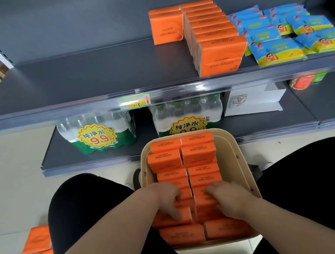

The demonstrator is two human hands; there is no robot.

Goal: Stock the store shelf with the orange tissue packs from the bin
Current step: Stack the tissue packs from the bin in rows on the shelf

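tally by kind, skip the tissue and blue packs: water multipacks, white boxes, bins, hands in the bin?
Water multipacks: 2
White box: 1
Bin: 1
Hands: 2, left hand and right hand, each gripping orange packs
Total: 6

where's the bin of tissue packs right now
Head view, lower centre: the beige bin of orange tissue packs sits on the floor between the person's legs, just in front of the bottom shelf with the bottled water packs.
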